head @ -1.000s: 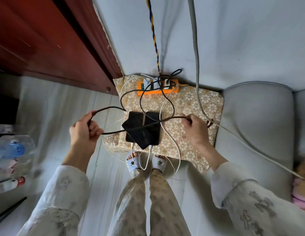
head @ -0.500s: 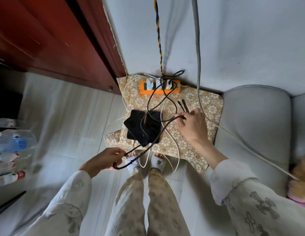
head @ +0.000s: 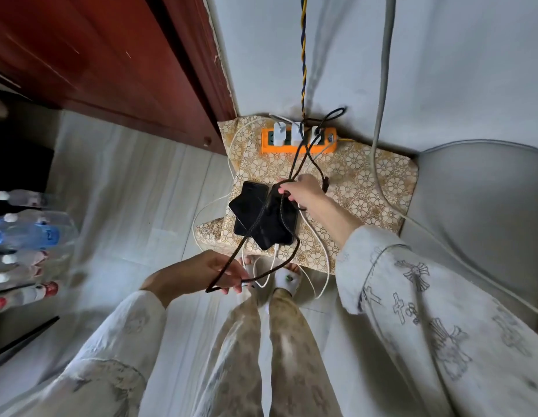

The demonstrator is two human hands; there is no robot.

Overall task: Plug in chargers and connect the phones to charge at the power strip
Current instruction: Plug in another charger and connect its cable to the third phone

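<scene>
cushion [head: 367,176]: two phones [head: 261,218], three chargers [head: 295,133]

You are looking through a wide-angle head view that is bending straight lines: the red wooden door frame [head: 183,70] and grey wall cable [head: 382,85] are curving toward the edges. Soft, even daylight is filling the scene, and the pale wall [head: 442,55] is carrying faint shadows beside the twisted cord [head: 303,55]. The far left edge is falling into darkness. The bottles [head: 27,233] there are smearing with motion blur. The orange power strip [head: 298,139] and the patterned cloth [head: 367,182] at the centre are staying fairly sharp. No glare is showing.
</scene>
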